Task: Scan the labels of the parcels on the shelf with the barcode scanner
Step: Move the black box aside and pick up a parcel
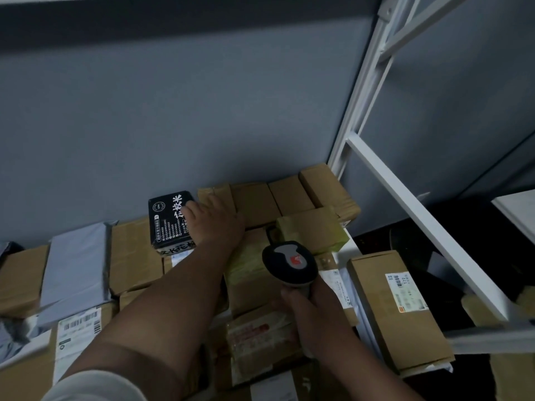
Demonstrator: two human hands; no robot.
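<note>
Several cardboard parcels lie packed on the shelf against the grey wall. A black box with white lettering (170,221) sits on top of them near the back. My left hand (212,219) reaches forward and grips the black box's right side, fingers on its top. My right hand (304,302) holds the grip of a black and grey barcode scanner (289,263), whose head points down at the parcels in the middle. A brown parcel with a white label (396,308) lies at the right.
A grey poly mailer (75,273) lies at the left beside a labelled carton (78,337). A row of plain brown boxes (278,198) lines the back. The white shelf frame (405,209) rises at the right, with a slanted bar crossing near the right parcels.
</note>
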